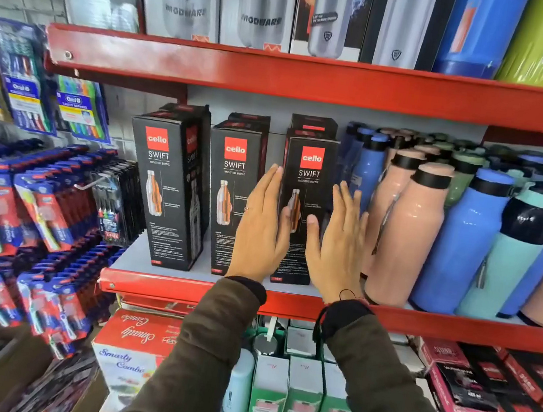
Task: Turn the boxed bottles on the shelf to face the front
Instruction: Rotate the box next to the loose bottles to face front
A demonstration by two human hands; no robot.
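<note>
Three black boxed bottles stand in a row on the red middle shelf (183,289), their printed fronts facing me: the left box (165,188), the middle box (232,180) and the right box (309,172). More black boxes stand behind them. My left hand (262,228) lies flat against the right box's left side, fingers straight, thumb on its front. My right hand (340,239) is flat along that box's right side, between it and the pink bottles. Both palms flank the box; neither hand's fingers wrap around it.
Loose pink bottles (405,230) and blue and teal bottles (465,241) crowd the shelf right of the boxes. A red shelf (280,72) above carries more boxed flasks. Toothbrush packs (40,196) hang at the left. Small boxes (300,396) fill the shelf below.
</note>
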